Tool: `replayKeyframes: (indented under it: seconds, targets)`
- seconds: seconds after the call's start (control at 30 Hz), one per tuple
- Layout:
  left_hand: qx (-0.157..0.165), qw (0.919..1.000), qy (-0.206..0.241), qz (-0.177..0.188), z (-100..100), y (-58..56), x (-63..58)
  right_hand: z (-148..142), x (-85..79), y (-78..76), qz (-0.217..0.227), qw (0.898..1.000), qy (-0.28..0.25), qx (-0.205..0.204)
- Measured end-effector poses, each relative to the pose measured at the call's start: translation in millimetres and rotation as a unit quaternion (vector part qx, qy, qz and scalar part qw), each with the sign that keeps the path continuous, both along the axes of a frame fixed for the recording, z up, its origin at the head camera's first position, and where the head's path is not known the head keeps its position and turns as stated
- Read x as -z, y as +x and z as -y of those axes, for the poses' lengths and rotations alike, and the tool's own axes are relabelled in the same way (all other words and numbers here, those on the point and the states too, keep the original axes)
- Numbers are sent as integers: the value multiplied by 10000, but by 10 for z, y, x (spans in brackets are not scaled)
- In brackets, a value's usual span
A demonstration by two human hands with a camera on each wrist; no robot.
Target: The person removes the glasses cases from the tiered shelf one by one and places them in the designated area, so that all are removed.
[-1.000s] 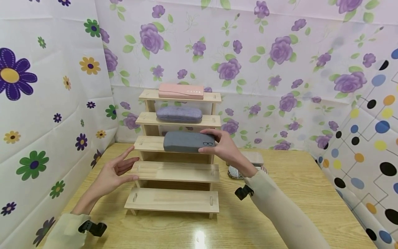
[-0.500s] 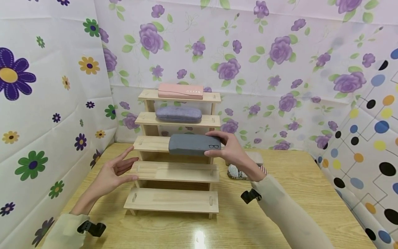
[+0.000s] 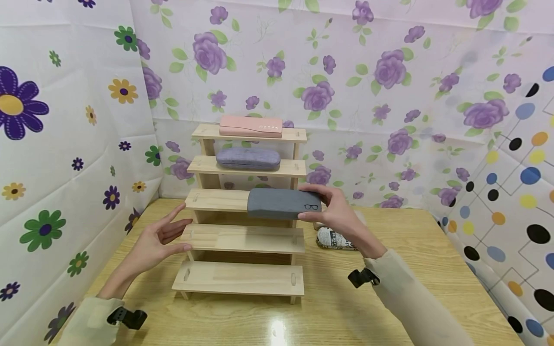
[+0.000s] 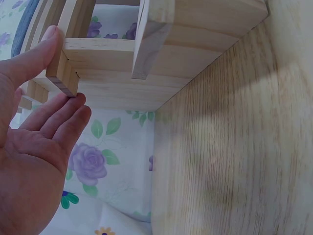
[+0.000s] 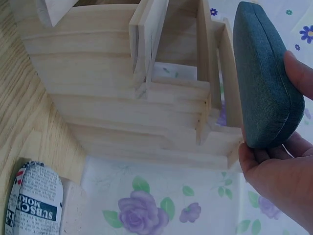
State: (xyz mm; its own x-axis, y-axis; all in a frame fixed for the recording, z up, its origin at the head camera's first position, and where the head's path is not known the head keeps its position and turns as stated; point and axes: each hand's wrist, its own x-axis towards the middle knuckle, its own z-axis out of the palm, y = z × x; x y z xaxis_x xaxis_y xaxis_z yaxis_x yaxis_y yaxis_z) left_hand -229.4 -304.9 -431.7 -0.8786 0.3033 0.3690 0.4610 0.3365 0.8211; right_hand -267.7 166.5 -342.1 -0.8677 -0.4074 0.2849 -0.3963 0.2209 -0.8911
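A grey-blue glasses case (image 3: 277, 204) with a small glasses print extends past the right end of the middle step of a tiered wooden rack (image 3: 242, 240). My right hand (image 3: 335, 211) holds the case by its right end, thumb in front and fingers behind. In the right wrist view the case (image 5: 264, 78) stands apart from the wood. At the rack's left side, my left hand (image 3: 157, 238) pinches the end of a lower step between thumb and fingers. The left wrist view has that step's end (image 4: 63, 73) between the thumb and fingertips.
A pink case (image 3: 251, 127) lies on the top step and a purple glasses case (image 3: 248, 158) on the step below it. Right of the rack, a newsprint-patterned case (image 3: 335, 239) lies on the wooden table (image 3: 411, 259). Behind it, another pale case is partly hidden by my right hand.
The grey-blue glasses case has moved right along the middle step and slightly toward me, with my right hand holding it. My left hand stays at the rack's left side.
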Motion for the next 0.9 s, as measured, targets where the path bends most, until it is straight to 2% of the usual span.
replayKeyframes:
  seconds: [0.23,0.9]
  targets:
    - [-3,10000,-5,-2,-1,0,-2,-125,-7,52,130,9997,132,153]
    - [-2,10000,47,-12,-1,-8,23,-542,96,139,-101,9994,187,277]
